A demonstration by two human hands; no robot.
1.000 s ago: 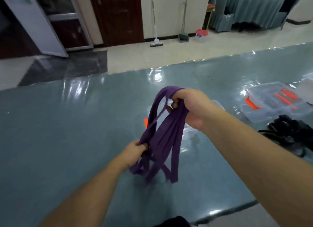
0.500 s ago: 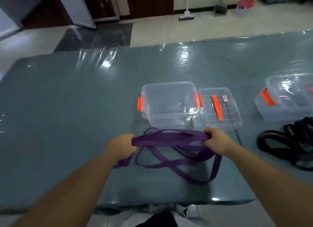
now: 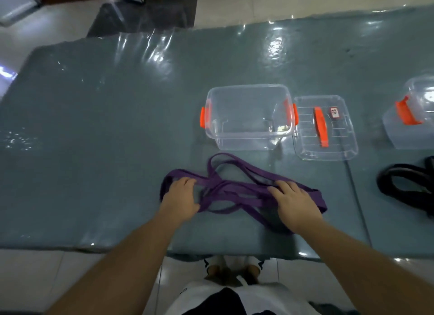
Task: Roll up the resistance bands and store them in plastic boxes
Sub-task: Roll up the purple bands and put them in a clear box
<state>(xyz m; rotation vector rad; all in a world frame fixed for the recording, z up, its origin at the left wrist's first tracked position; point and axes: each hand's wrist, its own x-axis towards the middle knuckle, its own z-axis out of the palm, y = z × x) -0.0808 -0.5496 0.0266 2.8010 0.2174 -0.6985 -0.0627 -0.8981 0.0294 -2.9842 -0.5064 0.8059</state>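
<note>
Now that we are laying down the tangled purple rubber resistance band [image 3: 237, 192] we were lifting earlier, our left hand [image 3: 180, 198] and right hand [image 3: 293, 203] are pressing flat, fingers spread, at lower centre, readying rolling near the clear plastic box [image 3: 249, 117].

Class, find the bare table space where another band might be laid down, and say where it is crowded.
Bare: the wide table stretch left of the open box and purple band. Crowded: rightwards, where the lid, a second box and black bands lie close together.
</note>
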